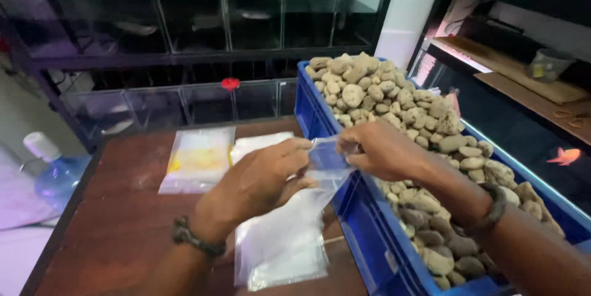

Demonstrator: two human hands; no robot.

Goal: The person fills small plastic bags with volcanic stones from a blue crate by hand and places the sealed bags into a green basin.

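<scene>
- Left hand [265,176] and right hand [381,148] each pinched the clear plastic bag [289,234] at its mouth.
- Spreading both lips apart evenly, beside the blue crate [369,234] of stones [394,99], looked wisest.

Crate [320,117] of stones [394,102] at bench [123,222] right edge, packets [198,159] left of it, tanks [184,19] behind — bottle [54,170] apparently beyond bench's left edge.

Blue crate [369,222], grey-beige stones [394,96], clear plastic bag [289,234], reddish-brown table [129,222], orange fish [565,156]
</scene>
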